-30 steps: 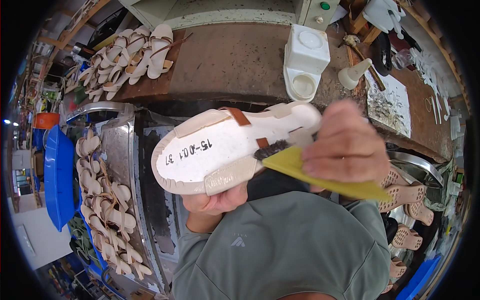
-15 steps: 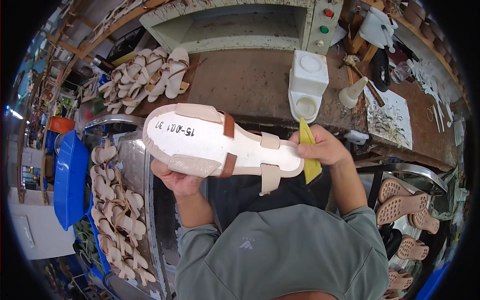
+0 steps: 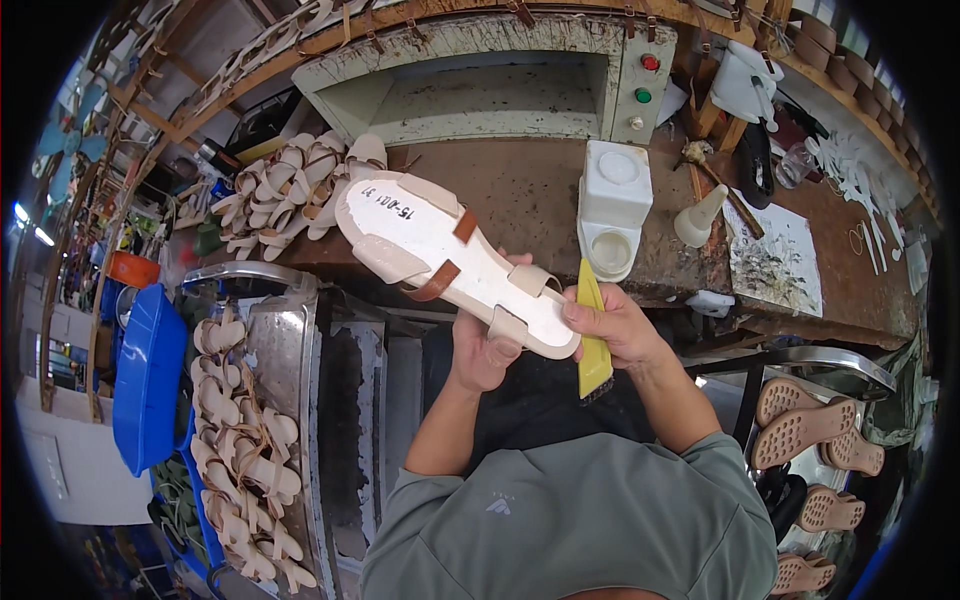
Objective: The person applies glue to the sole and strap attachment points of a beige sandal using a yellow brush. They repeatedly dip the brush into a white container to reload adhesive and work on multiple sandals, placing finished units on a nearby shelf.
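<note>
A sandal (image 3: 492,272) with a white printed face, beige straps and brown strap ends is held over my lap. It slants, with the broad toe end up at the left and the narrow heel end toward my right hand. My left hand (image 3: 481,354) is closed round its narrow part, the thumb in front and fingertips showing past the far edge. My right hand (image 3: 622,328) pinches a flat yellow brush (image 3: 595,368) with dark bristles at its lower end. That hand is at the sandal's heel, its fingers partly hidden behind the brush.
A white dispenser with a round cup (image 3: 612,250) and a cone-tipped bottle (image 3: 701,217) stand on the brown bench (image 3: 470,180), before a pale green oven (image 3: 620,75). Sandals are heaped at the back left (image 3: 285,185) and at left (image 3: 240,430). Soles (image 3: 803,432) lie on a right-hand rack.
My left hand has moved from the sandal's toe end to its narrow part near the heel. The sandal has tilted, toe end upward. The brush and right hand have shifted slightly left and nearer.
</note>
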Available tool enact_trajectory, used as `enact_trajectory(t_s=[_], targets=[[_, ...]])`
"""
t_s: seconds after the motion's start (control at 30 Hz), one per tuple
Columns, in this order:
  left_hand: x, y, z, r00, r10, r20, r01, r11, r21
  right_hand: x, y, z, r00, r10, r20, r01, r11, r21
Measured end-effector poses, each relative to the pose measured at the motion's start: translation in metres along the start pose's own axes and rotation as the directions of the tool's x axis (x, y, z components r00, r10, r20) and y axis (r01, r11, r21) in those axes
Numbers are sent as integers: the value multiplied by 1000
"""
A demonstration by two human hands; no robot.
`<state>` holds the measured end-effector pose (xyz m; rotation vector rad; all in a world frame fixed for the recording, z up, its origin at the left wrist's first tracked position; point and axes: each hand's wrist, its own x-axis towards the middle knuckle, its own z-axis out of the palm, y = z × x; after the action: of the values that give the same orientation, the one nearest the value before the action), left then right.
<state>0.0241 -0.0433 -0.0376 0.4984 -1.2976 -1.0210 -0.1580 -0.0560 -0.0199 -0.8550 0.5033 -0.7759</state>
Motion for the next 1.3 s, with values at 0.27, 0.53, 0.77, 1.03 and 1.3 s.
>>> enact_trajectory(t_s=[0.27,0.53,0.77,1.03,1.3], targets=[[-8,-20,4,988,3,-154,14,994,108,17,14,-18,993,86,-75,-84,996,38],[-25,-38,-32,893,-319,-316,317,947,-62,-3,-11,-109,717,-451,-532,213,868,-449],[-27,-70,-26,811,-476,-340,437,879,-189,7,7,-124,708,-619,-340,-45,442,-896],[-31,-86,-35,812,-524,-257,465,847,-258,15,7,-127,741,-587,-326,-28,458,-888],[-17,-57,-9,822,-541,-177,495,832,-250,-4,-6,-105,755,-346,-557,-12,842,-540]])
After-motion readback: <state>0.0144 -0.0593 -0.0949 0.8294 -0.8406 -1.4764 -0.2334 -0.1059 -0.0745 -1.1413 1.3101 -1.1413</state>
